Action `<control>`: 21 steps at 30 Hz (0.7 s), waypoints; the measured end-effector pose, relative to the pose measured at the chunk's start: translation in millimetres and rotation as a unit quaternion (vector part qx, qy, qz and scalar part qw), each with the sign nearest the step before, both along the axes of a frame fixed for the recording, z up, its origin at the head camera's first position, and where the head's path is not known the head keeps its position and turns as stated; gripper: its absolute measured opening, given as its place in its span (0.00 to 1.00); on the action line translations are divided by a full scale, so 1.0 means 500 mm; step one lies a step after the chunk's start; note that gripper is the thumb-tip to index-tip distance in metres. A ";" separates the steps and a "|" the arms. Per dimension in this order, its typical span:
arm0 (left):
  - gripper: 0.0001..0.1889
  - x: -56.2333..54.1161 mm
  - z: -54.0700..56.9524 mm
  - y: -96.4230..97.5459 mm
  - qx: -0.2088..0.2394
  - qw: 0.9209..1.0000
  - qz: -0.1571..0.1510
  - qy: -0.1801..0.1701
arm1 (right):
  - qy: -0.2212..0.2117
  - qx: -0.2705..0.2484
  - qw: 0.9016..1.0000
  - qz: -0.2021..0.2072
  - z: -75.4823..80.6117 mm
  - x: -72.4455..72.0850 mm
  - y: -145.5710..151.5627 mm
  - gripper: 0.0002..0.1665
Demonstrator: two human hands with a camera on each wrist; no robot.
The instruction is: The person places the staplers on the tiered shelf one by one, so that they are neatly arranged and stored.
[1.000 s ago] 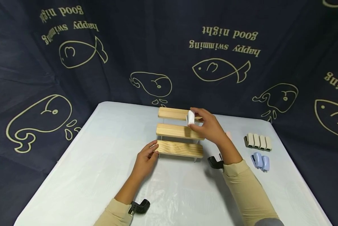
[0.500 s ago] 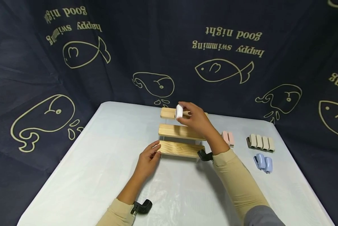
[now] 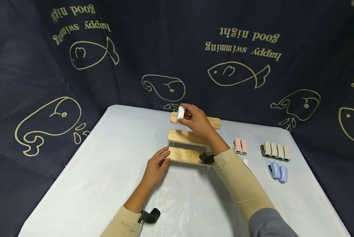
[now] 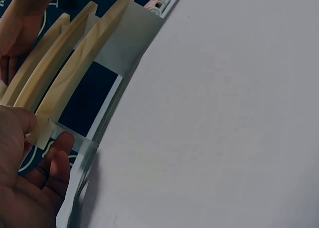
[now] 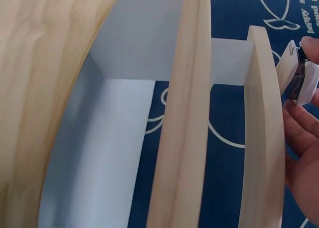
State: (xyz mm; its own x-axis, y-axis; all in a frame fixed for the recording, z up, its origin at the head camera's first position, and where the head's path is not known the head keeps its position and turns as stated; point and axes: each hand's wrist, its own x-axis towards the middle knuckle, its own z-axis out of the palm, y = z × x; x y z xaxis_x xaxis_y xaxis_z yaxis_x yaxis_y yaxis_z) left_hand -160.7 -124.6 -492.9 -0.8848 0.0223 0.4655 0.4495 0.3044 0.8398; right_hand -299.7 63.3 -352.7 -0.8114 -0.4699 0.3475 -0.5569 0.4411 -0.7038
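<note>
A small white stapler [image 3: 181, 112] is pinched between thumb and fingers of my right hand [image 3: 196, 121], at the left end of the top board of a three-tier wooden stand [image 3: 183, 154]. In the right wrist view, the stapler [image 5: 286, 68] shows its dark metal inside and lies close to the top board's edge; whether it touches the wood, I cannot tell. My left hand [image 3: 154, 168] grips the left end of the lowest board. Seen from the left wrist, its thumb lies over the board [image 4: 65, 83] and its fingers curl beside the clear support.
Right of the stand lie pink staplers [image 3: 240, 146], a row of beige ones [image 3: 275, 151] and two blue ones [image 3: 278, 172]. A white item [image 3: 245, 162] is partly hidden by my right sleeve. A dark printed curtain [image 3: 120, 89] hangs behind the white table [image 3: 106, 158].
My right hand has carried the white stapler leftward and slightly back along the top board. The pink staplers have come into view from behind that arm. My left hand has kept its place on the stand.
</note>
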 end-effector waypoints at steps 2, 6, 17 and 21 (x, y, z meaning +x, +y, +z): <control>0.16 -0.001 0.001 0.001 -0.001 1.000 0.002 0.001 | -0.007 -0.001 1.000 0.000 -0.001 -0.004 -0.007 0.38; 0.16 0.007 0.015 0.007 -0.001 1.000 0.012 0.010 | -0.015 0.000 1.000 0.009 -0.003 -0.009 -0.020 0.38; 0.15 0.009 0.019 0.008 -0.004 1.000 0.017 0.019 | -0.028 0.004 1.000 0.011 -0.001 -0.010 -0.028 0.40; 0.16 -0.001 0.002 0.003 -0.001 1.000 0.007 0.009 | -0.035 0.001 0.999 0.008 -0.001 -0.009 -0.022 0.41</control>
